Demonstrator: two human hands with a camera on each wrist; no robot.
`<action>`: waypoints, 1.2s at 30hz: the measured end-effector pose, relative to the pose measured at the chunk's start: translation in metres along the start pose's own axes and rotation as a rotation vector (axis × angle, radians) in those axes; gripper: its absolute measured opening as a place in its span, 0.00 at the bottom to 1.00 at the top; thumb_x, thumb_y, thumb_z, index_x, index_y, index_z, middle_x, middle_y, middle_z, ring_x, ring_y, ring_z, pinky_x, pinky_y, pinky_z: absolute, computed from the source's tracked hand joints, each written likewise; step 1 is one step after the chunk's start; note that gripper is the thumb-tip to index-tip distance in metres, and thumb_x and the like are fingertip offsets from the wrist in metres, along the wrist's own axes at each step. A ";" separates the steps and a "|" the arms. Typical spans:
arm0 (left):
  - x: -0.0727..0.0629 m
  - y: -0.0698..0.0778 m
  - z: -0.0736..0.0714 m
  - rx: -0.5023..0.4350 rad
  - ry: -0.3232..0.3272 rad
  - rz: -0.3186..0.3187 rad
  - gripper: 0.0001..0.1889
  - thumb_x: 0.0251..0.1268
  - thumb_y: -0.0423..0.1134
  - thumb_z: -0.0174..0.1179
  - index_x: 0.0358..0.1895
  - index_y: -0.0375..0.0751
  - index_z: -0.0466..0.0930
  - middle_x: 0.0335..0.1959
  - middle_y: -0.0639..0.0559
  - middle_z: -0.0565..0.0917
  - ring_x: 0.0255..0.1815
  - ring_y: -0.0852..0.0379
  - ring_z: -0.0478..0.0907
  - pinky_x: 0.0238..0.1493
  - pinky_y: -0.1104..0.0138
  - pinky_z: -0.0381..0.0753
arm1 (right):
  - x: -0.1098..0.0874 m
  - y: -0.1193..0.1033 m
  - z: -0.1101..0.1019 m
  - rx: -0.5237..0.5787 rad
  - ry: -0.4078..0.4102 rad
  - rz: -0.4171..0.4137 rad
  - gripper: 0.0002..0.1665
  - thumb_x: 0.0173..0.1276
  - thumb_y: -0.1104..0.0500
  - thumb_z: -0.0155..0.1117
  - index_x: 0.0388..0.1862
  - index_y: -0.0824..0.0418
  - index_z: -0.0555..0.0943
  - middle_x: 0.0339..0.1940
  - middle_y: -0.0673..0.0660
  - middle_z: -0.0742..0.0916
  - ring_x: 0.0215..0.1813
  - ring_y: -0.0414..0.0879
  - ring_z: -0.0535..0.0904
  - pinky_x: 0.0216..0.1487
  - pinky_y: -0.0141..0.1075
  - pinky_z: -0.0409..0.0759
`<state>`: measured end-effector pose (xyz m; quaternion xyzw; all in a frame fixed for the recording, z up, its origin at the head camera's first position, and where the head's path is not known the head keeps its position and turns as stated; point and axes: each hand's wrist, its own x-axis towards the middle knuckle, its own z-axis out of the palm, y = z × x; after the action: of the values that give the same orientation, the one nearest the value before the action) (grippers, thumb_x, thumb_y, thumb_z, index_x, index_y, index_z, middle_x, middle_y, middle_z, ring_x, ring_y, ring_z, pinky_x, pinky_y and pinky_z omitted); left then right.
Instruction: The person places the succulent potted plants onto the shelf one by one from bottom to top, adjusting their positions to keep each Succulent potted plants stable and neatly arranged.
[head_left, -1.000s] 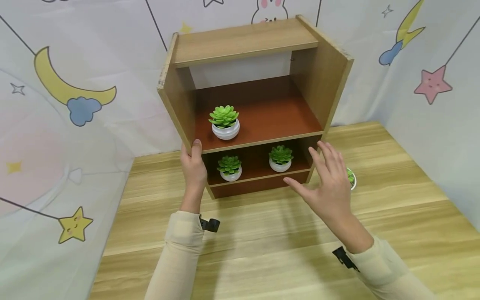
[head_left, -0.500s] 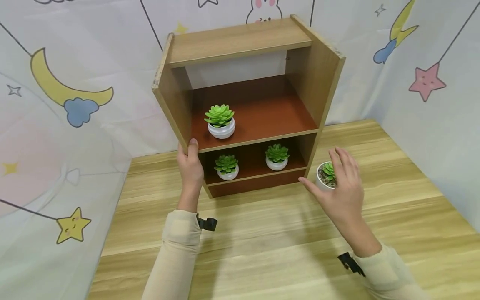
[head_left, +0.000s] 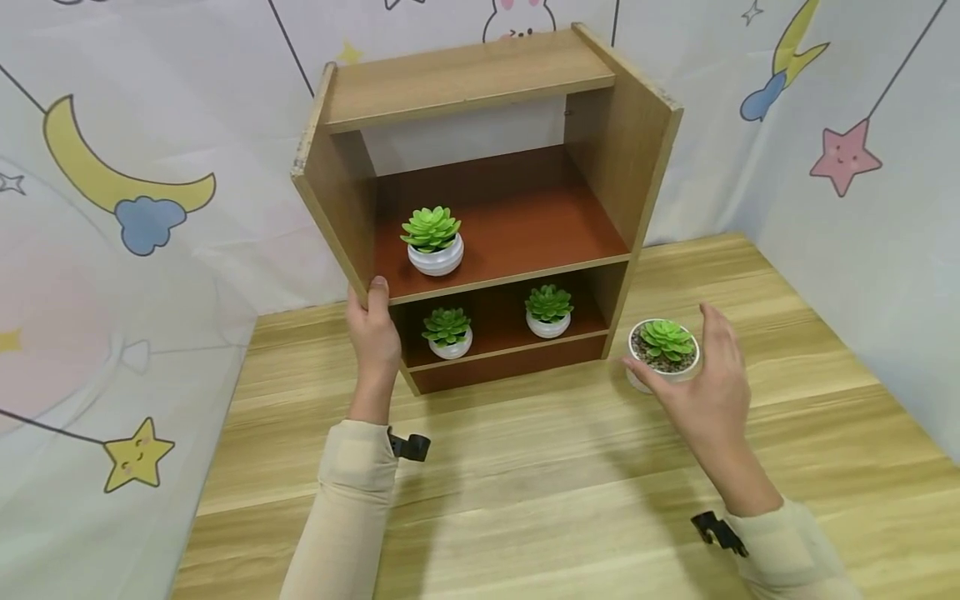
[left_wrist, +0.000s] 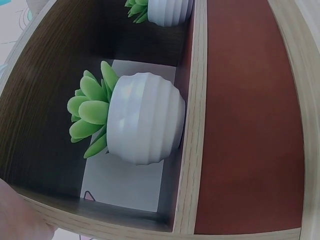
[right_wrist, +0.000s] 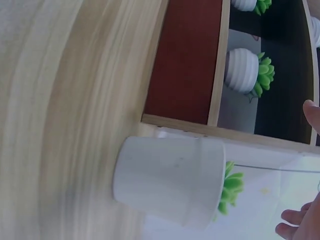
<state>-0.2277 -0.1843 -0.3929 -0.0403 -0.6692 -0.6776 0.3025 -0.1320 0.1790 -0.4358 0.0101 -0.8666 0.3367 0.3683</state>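
Observation:
My left hand [head_left: 375, 340] grips the left side panel of a small wooden shelf [head_left: 480, 77], its thumb on the front edge. To the right of the shelf, a succulent in a smooth white pot [head_left: 664, 348] stands upright on the table. My right hand [head_left: 716, 398] is spread beside that pot, thumb by its left front and fingers on its right. In the right wrist view, the fingers [right_wrist: 295, 220] are apart from this white pot [right_wrist: 170, 175]. One ribbed-pot succulent [head_left: 435, 243] sits on the upper level; two more, left [head_left: 448, 333] and right [head_left: 549, 312], sit below.
The wood-grain table [head_left: 510, 492] extends in front of the shelf and to both sides. A printed cloth [head_left: 247, 158] hangs close behind and along the sides. In the left wrist view, the shelf's front lip [left_wrist: 192, 130] runs beside a ribbed pot [left_wrist: 145, 119].
My right hand has moved right, from in front of the shelf's right side to the smooth white pot, which now shows almost fully. My left hand keeps its hold; the view has shifted slightly.

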 end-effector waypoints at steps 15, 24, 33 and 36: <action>0.000 -0.001 0.002 -0.013 0.000 -0.002 0.23 0.72 0.41 0.48 0.64 0.29 0.70 0.58 0.43 0.75 0.62 0.55 0.68 0.63 0.64 0.64 | -0.004 0.013 -0.005 0.010 -0.203 0.358 0.73 0.42 0.38 0.83 0.80 0.57 0.51 0.78 0.61 0.59 0.76 0.59 0.52 0.66 0.63 0.56; 0.000 -0.001 0.003 -0.002 0.007 0.012 0.23 0.72 0.41 0.47 0.64 0.29 0.70 0.57 0.43 0.76 0.61 0.55 0.69 0.63 0.64 0.64 | -0.004 0.029 -0.004 0.118 -0.269 0.463 0.73 0.47 0.41 0.82 0.80 0.62 0.47 0.77 0.65 0.57 0.75 0.66 0.50 0.69 0.61 0.51; 0.000 0.001 0.002 0.011 0.030 -0.031 0.22 0.72 0.38 0.47 0.62 0.27 0.71 0.57 0.42 0.75 0.59 0.56 0.68 0.62 0.65 0.64 | -0.005 0.043 -0.003 0.184 -0.377 0.576 0.74 0.48 0.38 0.80 0.81 0.60 0.43 0.78 0.66 0.54 0.75 0.68 0.47 0.67 0.64 0.50; 0.002 0.002 0.002 0.011 0.032 -0.032 0.22 0.71 0.36 0.46 0.63 0.24 0.69 0.58 0.39 0.75 0.60 0.54 0.68 0.62 0.65 0.64 | -0.006 0.047 -0.001 0.207 -0.394 0.590 0.72 0.49 0.38 0.80 0.80 0.60 0.45 0.78 0.68 0.53 0.75 0.69 0.47 0.66 0.66 0.50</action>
<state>-0.2292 -0.1827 -0.3905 -0.0168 -0.6686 -0.6791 0.3024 -0.1395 0.2147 -0.4658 -0.1381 -0.8480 0.5057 0.0784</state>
